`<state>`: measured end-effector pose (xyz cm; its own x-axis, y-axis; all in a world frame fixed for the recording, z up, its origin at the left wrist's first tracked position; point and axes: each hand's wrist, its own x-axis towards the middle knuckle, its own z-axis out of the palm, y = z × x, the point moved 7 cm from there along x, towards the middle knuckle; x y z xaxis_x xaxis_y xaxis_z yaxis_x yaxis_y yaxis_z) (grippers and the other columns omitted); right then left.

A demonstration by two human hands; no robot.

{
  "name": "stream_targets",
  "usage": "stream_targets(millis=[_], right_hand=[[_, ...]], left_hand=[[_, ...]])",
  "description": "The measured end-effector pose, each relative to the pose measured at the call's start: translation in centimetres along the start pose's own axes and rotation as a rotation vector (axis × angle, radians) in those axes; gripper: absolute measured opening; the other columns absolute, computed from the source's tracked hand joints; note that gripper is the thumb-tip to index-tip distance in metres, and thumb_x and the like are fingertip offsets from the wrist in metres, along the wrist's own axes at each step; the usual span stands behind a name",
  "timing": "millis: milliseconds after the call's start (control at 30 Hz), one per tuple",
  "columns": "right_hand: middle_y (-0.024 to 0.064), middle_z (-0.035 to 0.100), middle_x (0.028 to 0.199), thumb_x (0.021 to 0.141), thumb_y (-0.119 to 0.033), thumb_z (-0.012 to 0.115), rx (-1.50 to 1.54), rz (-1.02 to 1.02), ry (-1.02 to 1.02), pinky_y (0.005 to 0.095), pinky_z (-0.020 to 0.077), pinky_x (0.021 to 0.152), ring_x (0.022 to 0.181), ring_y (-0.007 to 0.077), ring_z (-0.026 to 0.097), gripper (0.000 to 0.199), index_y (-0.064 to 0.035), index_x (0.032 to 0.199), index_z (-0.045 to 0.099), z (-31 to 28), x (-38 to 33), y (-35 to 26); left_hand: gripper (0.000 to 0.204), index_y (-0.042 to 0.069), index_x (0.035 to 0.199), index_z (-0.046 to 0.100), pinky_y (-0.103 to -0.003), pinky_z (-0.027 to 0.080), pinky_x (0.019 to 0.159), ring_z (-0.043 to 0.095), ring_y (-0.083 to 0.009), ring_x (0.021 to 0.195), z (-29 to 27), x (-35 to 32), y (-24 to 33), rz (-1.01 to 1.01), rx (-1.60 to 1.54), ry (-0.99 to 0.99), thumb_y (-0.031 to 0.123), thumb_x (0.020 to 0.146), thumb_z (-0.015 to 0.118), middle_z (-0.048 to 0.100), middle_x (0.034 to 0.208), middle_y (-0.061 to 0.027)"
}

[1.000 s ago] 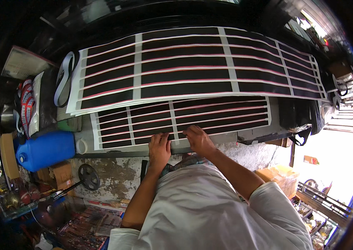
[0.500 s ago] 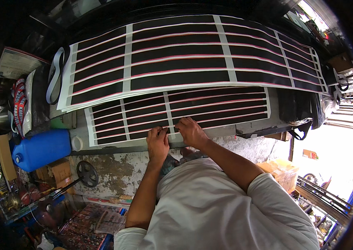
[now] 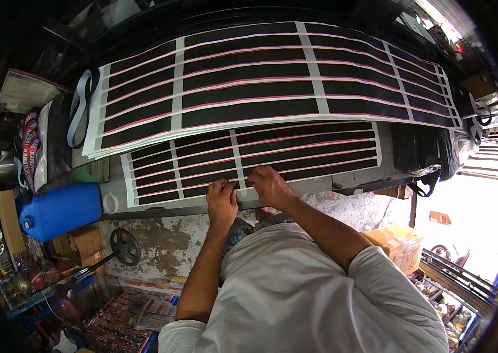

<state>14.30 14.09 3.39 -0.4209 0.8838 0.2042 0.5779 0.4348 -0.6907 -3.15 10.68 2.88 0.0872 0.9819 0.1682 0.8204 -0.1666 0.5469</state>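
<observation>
The grey table (image 3: 310, 183) carries a large stack of printed sheets (image 3: 249, 85) on its far side, probably set back to leave working room. A smaller striped sheet (image 3: 272, 150) lies flat along the near edge, its far side under the stack's overhang, likely there for easy reach. The right hand (image 3: 269, 185) and left hand (image 3: 223, 203) rest at its near border, close together, perhaps steadying it. Their fingers are curled and bunched; whether they pinch anything, I cannot tell. The sheet shows long black strips, white bands and thin red lines.
</observation>
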Motion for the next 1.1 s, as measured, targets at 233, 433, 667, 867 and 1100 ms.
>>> stream_targets(millis=[233, 433, 667, 867, 1100], right_hand=[[0.011, 0.06, 0.105, 0.083, 0.002, 0.072, 0.003, 0.092, 0.011, 0.0503, 0.0529, 0.095, 0.105, 0.0359, 0.062, 0.026, -0.0102, 0.107, 0.074, 0.49, 0.19, 0.35], [0.0103, 0.06, 0.104, 0.083, 0.002, 0.072, 0.015, 0.089, 0.02, 0.0499, 0.0533, 0.093, 0.103, 0.0359, 0.063, 0.025, -0.0099, 0.105, 0.074, 0.7, 0.17, 0.44], [0.0098, 0.06, 0.102, 0.081, 0.005, 0.072, 0.013, 0.049, 0.054, 0.0485, 0.0542, 0.092, 0.101, 0.0347, 0.064, 0.027, -0.0088, 0.104, 0.074, 0.46, 0.2, 0.23], [0.0094, 0.061, 0.102, 0.081, 0.005, 0.072, -0.002, 0.049, 0.039, 0.0482, 0.0542, 0.092, 0.1, 0.034, 0.064, 0.027, -0.0093, 0.105, 0.074, 0.58, 0.32, 0.3], [0.0095, 0.061, 0.102, 0.082, 0.006, 0.07, 0.004, 0.063, 0.013, 0.0479, 0.0541, 0.093, 0.1, 0.0338, 0.064, 0.029, -0.0098, 0.105, 0.074, 0.72, 0.47, 0.43]], left_hand=[[0.025, 0.013, 0.115, 0.081, -0.049, 0.05, 0.093, 0.062, -0.0331, 0.108, 0.63, 0.06, -0.13, -0.098, -0.018, 0.059, 0.009, 0.091, 0.08, 0.066, 0.115, -0.0067], [0.021, 0.014, 0.108, 0.083, -0.049, 0.05, 0.092, 0.062, -0.0325, 0.107, 0.86, -0.15, -0.7, -0.144, -0.069, 0.112, 0.006, 0.089, 0.081, 0.067, 0.111, -0.0053], [0.02, 0.014, 0.105, 0.084, -0.048, 0.05, 0.092, 0.062, -0.0316, 0.107, 1.01, -0.15, -0.94, -0.147, -0.087, 0.12, 0.005, 0.088, 0.082, 0.067, 0.111, -0.0055], [0.019, 0.013, 0.103, 0.084, -0.047, 0.051, 0.089, 0.062, -0.0312, 0.106, 0.69, 0.09, -0.66, -0.139, -0.079, 0.119, 0.005, 0.087, 0.082, 0.067, 0.109, -0.0058], [0.021, 0.014, 0.106, 0.084, -0.048, 0.052, 0.088, 0.062, -0.0319, 0.105, 0.6, 0.21, -0.71, -0.111, -0.064, 0.116, 0.005, 0.088, 0.081, 0.067, 0.108, -0.0063]])
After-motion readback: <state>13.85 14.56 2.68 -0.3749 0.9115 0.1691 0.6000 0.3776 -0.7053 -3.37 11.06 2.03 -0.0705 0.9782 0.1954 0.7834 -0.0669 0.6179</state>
